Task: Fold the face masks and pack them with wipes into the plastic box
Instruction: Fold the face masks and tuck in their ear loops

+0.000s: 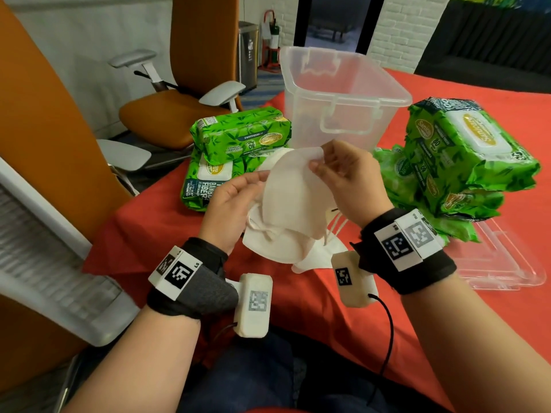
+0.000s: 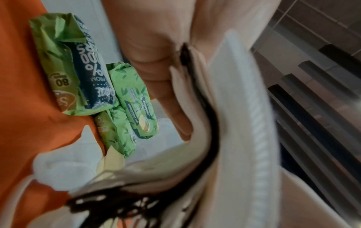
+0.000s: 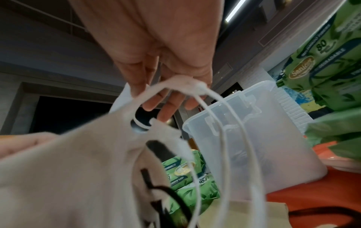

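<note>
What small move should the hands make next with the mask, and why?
Probably bring the right hand toward the left hand to fold the mask in half: both hands pinch its opposite edges, it is spread open, and the box looks empty.

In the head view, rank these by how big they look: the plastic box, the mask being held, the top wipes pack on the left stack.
1. Plastic box, clearly largest.
2. Mask, held up nearer the camera, so its lead over the pack is unsure.
3. Left top wipes pack.
</note>
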The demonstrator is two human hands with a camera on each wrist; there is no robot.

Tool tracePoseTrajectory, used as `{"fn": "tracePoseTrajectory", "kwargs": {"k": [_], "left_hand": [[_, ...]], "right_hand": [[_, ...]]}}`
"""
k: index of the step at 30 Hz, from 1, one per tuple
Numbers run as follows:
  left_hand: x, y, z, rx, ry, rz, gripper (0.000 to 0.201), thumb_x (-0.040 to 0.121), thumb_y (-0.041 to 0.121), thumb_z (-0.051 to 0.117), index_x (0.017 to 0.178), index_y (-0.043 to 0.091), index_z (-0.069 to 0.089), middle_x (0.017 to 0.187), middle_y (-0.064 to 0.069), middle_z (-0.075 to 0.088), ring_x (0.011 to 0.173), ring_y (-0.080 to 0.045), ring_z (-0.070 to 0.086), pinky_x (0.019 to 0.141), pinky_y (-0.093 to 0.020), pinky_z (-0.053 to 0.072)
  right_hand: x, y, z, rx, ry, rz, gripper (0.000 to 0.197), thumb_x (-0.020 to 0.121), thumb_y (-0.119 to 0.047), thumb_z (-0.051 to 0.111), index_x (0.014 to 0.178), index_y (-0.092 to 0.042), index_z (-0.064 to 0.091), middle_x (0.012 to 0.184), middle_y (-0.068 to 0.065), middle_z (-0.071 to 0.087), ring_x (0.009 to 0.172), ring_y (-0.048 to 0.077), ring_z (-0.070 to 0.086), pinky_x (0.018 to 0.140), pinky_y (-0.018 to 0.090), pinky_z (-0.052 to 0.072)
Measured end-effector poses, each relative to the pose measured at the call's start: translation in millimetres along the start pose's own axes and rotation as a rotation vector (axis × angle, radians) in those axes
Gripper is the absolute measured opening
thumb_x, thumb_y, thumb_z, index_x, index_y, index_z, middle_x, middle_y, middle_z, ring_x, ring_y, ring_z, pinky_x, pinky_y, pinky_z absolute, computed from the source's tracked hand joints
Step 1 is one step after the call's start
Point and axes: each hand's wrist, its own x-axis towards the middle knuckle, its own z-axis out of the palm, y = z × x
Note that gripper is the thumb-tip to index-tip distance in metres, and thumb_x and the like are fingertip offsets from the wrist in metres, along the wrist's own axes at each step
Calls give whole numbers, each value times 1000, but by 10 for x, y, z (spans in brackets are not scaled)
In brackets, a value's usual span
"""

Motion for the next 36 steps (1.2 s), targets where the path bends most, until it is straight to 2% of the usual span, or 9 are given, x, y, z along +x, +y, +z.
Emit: {"fn": "tracePoseTrajectory", "kwargs": {"k": [7, 9, 12, 16, 18, 21, 25, 29, 36], "left_hand": [[16, -12, -59, 107, 57, 17, 37, 87, -10, 49, 103, 20, 63, 112, -2, 62, 107, -19, 58, 91, -37, 49], [12, -2, -51, 117, 63, 37, 42, 86, -13, 49, 107, 21, 61, 122, -7, 60, 99, -15, 58, 89, -30, 48], [-4, 14, -42, 136, 29, 79, 51, 83, -18, 47, 111, 24, 58, 119, -6, 61, 81, -6, 58, 69, -17, 48], [-8, -5, -34, 206, 17, 57, 54, 81, -19, 48, 99, 28, 66, 106, 4, 66, 110, -9, 59, 96, -27, 45], [-39, 24, 16, 200, 24, 24, 41, 84, -16, 49, 100, 16, 69, 99, 1, 68, 90, -1, 64, 80, -19, 49], [-93, 79, 101, 213, 33, 55, 30, 83, -15, 53, 109, -3, 62, 109, -31, 62, 60, 5, 57, 49, -10, 47], [-110, 93, 78, 298, 48, 88, 30, 57, 19, 76, 86, 19, 69, 95, -17, 70, 93, -28, 65, 79, -49, 52], [-61, 43, 24, 377, 62, 91, 28, 60, 5, 73, 86, 15, 69, 88, -9, 71, 80, -10, 62, 70, -37, 52], [-23, 49, -39, 294, 89, 84, 41, 71, -6, 60, 96, 26, 67, 112, -2, 65, 100, -6, 61, 88, -23, 47]], "right_hand": [[78, 164, -96, 32, 128, 141, 6, 73, -27, 54, 71, -29, 50, 73, 14, 58, 68, 28, 51, 67, 41, 45], [94, 177, -137, 41, 155, 171, 5, 75, -26, 53, 77, -23, 51, 78, 14, 60, 74, 31, 54, 70, 43, 45], [103, 132, -206, 146, 172, 162, 18, 85, -10, 53, 75, -24, 47, 71, -2, 53, 68, 12, 48, 66, 32, 40], [80, -13, -177, 463, 3, 141, 26, 91, 8, 44, 90, -18, 48, 79, 1, 59, 60, 5, 56, 50, 18, 46], [70, -55, -124, 586, -89, 156, 28, 91, 9, 43, 99, -17, 48, 80, 2, 61, 60, 3, 60, 53, 17, 49], [82, -88, -35, 618, -143, 143, 29, 91, 7, 46, 106, -17, 48, 79, 0, 63, 62, 4, 61, 53, 18, 49], [132, -82, 49, 534, -122, 57, 13, 86, -5, 54, 89, -17, 54, 73, -9, 61, 62, -2, 56, 58, 13, 44], [159, 30, 113, 333, -210, 32, 5, 85, -21, 50, 80, -20, 48, 72, -4, 53, 66, 7, 49, 62, 20, 40], [105, 260, 0, -202, -338, 138, 7, 94, -13, 47, 88, -12, 48, 73, 4, 54, 64, 20, 49, 62, 31, 40]]}}
